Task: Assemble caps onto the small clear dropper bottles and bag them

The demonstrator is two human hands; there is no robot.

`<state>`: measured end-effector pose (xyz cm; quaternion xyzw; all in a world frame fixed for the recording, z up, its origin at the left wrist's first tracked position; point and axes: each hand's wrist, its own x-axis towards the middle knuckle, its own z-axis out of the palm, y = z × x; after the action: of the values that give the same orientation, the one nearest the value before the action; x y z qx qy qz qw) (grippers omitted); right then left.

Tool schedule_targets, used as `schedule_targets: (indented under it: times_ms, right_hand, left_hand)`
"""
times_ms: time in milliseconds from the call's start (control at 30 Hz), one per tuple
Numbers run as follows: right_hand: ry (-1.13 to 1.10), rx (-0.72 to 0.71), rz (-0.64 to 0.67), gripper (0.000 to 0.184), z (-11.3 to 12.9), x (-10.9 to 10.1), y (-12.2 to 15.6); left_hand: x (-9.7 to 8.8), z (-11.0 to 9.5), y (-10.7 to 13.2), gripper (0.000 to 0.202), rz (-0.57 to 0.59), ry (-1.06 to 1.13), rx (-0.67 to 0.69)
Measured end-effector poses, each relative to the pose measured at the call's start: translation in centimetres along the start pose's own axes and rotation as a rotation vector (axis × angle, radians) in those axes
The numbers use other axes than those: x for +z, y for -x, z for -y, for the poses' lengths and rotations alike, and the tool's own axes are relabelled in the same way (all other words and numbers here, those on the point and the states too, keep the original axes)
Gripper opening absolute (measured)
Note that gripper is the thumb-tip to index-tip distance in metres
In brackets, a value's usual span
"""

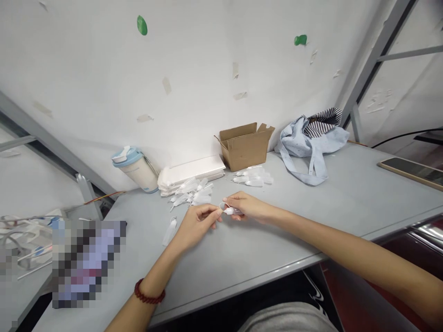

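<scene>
My left hand and my right hand meet over the grey table, fingers pinched together on a small clear plastic piece with a white tip. A red bead bracelet circles my left wrist. One pile of similar clear plastic pieces lies just beyond my left hand, and another pile lies beyond my right hand. A single piece rests left of my left hand.
An open cardboard box stands against the white wall. A stack of white sheets and a blue-lidded cup are to its left, a light blue cloth bag to its right. A phone lies far right.
</scene>
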<state>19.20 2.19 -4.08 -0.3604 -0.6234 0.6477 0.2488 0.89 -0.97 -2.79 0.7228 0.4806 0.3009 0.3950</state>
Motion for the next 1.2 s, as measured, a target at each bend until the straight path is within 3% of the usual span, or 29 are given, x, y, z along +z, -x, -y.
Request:
schedule_targets:
  times_ms: [200,567,867,1200]
  right_hand:
    - [-0.011,-0.015,0.032,0.036,0.2,-0.2,0.0]
    - [0.069,0.039,0.005,0.032,0.2,0.1,0.2]
    - [0.080,-0.038,0.043,0.033,-0.1,0.2,0.4]
    - [0.024,-0.012,0.022,0.030,0.2,0.4,0.3]
  left_hand:
    - [-0.9,-0.1,-0.1,0.026,-0.082,0.055,-0.001]
    - [-0.3,0.0,0.3,0.017,0.031,0.047,-0.005]
    - [0.0,-0.5,0.6,0.018,0.018,0.057,-0.042]
    - [0.1,0.2,0.2,0.015,0.022,0.118,-0.018]
